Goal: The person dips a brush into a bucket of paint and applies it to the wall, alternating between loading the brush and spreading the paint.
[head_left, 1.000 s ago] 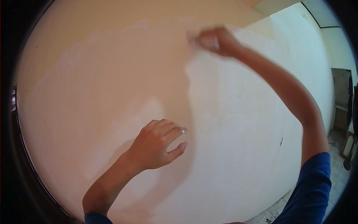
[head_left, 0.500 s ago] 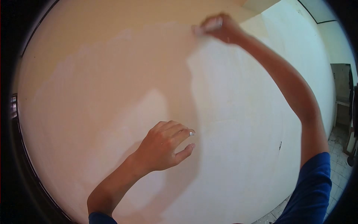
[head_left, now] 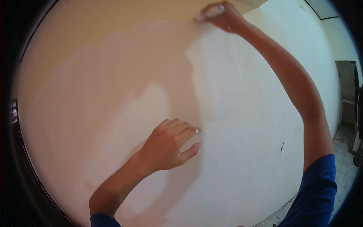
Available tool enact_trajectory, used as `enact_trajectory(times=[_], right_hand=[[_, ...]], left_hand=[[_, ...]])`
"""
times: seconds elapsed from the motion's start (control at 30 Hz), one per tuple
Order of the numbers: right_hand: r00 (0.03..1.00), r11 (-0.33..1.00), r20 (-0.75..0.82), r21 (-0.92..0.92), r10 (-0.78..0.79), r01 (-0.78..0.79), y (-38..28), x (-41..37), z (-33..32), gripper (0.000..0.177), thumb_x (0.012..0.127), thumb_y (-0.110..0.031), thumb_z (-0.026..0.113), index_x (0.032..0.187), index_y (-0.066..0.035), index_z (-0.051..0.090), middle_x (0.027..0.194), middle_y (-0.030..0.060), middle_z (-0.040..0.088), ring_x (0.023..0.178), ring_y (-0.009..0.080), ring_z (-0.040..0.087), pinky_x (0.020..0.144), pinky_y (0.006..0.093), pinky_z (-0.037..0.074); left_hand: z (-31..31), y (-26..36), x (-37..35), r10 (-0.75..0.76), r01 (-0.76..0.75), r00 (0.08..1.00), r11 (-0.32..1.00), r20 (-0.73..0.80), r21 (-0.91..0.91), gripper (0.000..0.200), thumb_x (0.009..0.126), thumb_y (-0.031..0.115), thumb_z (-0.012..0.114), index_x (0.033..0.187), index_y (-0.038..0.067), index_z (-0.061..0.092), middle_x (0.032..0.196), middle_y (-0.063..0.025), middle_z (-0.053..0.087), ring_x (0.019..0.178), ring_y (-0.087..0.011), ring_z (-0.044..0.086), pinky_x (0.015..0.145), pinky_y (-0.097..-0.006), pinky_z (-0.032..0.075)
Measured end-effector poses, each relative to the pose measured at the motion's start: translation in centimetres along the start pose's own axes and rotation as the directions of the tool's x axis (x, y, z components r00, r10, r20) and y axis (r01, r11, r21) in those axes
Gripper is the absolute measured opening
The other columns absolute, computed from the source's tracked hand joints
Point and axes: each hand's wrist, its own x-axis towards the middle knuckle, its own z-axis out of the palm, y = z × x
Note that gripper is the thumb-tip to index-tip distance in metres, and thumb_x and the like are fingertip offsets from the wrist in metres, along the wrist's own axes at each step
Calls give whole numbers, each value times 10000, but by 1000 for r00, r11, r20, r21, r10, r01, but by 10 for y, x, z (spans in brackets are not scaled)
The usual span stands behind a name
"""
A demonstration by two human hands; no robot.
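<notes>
My right hand (head_left: 227, 18) is raised high against the wall (head_left: 242, 109), its fingers closed and bent toward the surface. Whitish smears show on the fingers, and motion blur hides what they grip, if anything. Lower down, my left hand (head_left: 166, 145) hovers in front of the wall with thumb and fingers apart and nothing between them. One of its fingertips carries a white smear. The wall is pale and whitish over most of its face, with a creamier yellow band (head_left: 94, 22) along the top. Shadows of both arms fall across it.
A dark opening with a ledge (head_left: 347, 101) lies at the far right, above a tiled floor (head_left: 342, 170). A small dark mark (head_left: 282, 146) sits on the wall's right part. A dark-edged frame (head_left: 14, 111) runs down the left edge.
My right hand has moved slightly up and left along the wall. The left hand has shifted a little up and right, its fingers still apart. The view has tilted slightly.
</notes>
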Motion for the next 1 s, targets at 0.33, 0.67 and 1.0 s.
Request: enact_trajectory(times=[0.33,0.67,1.0], right_hand=[[667,908,627,179,-402,379,-32,-183,9,115,828,-73,603,917,-125,655,844,69,653,721,190,624,661,333,514],[822,788,430,-320,-373,526,-65,-204,44,194,737,-106,665,930,-121,679,908,42,659,766,174,632,528,289,524],[645,680,328,8,690,-733,-268,-418,25,121,815,20,648,933,33,624,898,100,652,819,185,626,723,290,510]], left_hand=[[-3,-6,-17,-58,84,986,984,159,-160,243,815,241,645,939,33,637,925,-120,649,880,-282,604,759,-375,477],[-1,49,-122,-258,391,913,775,316,-496,239,813,183,676,1009,55,633,1023,-108,637,967,-277,603,849,-363,475],[-135,163,-378,-913,927,-40,-185,405,-325,223,848,86,627,1041,-24,606,1004,-129,663,922,-195,648,828,-300,491]])
